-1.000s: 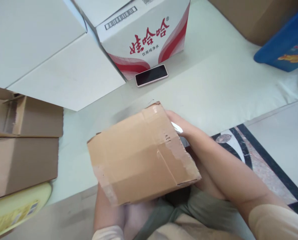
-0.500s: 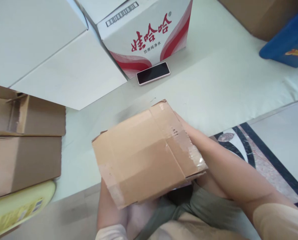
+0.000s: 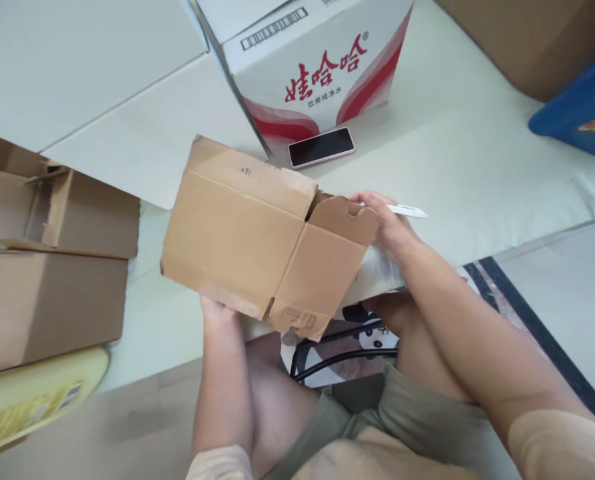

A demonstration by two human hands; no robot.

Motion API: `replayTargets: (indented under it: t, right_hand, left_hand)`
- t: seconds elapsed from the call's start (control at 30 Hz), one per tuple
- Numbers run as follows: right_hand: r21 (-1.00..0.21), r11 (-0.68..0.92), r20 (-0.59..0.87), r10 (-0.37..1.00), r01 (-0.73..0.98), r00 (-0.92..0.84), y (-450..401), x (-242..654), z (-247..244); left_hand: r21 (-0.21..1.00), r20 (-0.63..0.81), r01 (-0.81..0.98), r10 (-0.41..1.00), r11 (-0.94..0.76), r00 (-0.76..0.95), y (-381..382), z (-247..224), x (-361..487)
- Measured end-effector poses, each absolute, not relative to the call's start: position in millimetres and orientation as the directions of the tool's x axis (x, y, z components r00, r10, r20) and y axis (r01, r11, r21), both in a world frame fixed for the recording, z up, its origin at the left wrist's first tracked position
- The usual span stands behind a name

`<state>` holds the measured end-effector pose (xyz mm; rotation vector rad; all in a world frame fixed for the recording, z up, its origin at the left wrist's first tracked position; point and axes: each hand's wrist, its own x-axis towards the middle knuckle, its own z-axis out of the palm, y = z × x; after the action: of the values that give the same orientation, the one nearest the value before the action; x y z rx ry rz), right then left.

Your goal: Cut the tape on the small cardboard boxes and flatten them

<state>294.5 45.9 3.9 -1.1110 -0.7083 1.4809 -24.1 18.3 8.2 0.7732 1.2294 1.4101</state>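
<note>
A flattened-looking brown cardboard box (image 3: 237, 227) is held up over the light green tabletop, with its flap (image 3: 322, 270) bent out to the right. My left hand (image 3: 217, 308) grips the lower left edge, its fingers hidden behind the cardboard. At the box's right end, my right hand (image 3: 384, 217) has its fingers wrapped round a slim white tool (image 3: 408, 211), which sticks out to the right, and it also touches the small end flap.
A black-screened phone (image 3: 322, 147) lies before a white and red carton (image 3: 322, 73). White boxes (image 3: 122, 127) stand at the upper left, above brown cartons (image 3: 52, 307) and a yellow container (image 3: 42, 400). A blue container (image 3: 577, 100) is at the right.
The cardboard box has been turned, moving up and left, and its flap now spreads out. Both hands, hidden before, now show, with the white tool visible at my right hand.
</note>
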Motion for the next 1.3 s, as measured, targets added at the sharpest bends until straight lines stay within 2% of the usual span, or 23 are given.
replayTargets:
  t: [0.1,0.2,0.3,0.37,0.43,0.5,0.6,0.7,0.77,0.93,1.13,1.2,1.3]
  right_hand:
    - [-0.868,-0.226,-0.246,0.969,-0.442,-0.013,43,291,2]
    - [-0.848,-0.217,-0.206,0.976,-0.484,-0.078,39,281,1]
    - [-0.849,-0.221,-0.213,0.974,-0.48,-0.07,34,269,-2]
    - [-0.865,-0.233,-0.248,0.968,-0.444,-0.025,32,264,-6]
    - [-0.891,-0.246,-0.277,0.96,-0.382,0.027,32,260,-11]
    - [-0.92,-0.23,-0.27,0.959,-0.316,0.087,34,258,-16]
    - [-0.963,-0.147,-0.193,0.962,-0.227,0.195,36,254,-22]
    - [-0.974,-0.059,-0.114,0.961,-0.218,0.253,36,250,-22]
    - [-0.964,-0.04,-0.1,0.971,-0.264,0.218,34,247,-19]
    - [-0.942,-0.192,-0.181,0.981,-0.274,-0.066,25,242,-13]
    - [-0.904,-0.322,-0.314,0.946,-0.282,-0.075,10,246,2]
    - [-0.916,-0.309,-0.316,0.949,-0.257,-0.015,5,256,14]
    - [-0.948,-0.2,-0.263,0.93,-0.246,0.258,-10,283,40]
  left_hand:
    - [0.923,-0.209,-0.378,0.922,0.075,-0.326,19,-3,-33]
    - [0.889,-0.268,-0.447,0.903,0.097,-0.337,21,-7,-35]
    - [0.878,-0.277,-0.471,0.889,0.08,-0.364,19,-1,-33]
    - [0.891,-0.201,-0.455,0.887,-0.012,-0.416,13,7,-30]
    - [0.888,-0.061,-0.43,0.886,-0.162,-0.46,6,19,-27]
    - [0.876,0.013,-0.429,0.9,-0.22,-0.435,-1,30,-25]
    - [0.861,-0.023,-0.482,0.933,-0.164,-0.359,-2,33,-26]
    - [0.875,-0.134,-0.475,0.897,-0.092,-0.421,5,16,-34]
    - [0.873,-0.207,-0.486,0.866,-0.047,-0.455,11,2,-41]
    - [0.826,-0.252,-0.564,0.886,-0.013,-0.389,16,-12,-47]
    - [0.829,-0.299,-0.559,0.859,0.017,-0.416,21,-8,-31]
    - [0.813,-0.347,-0.579,0.849,0.061,-0.398,24,-5,-26]
    - [0.79,-0.391,-0.586,0.882,0.177,-0.261,26,4,-20]
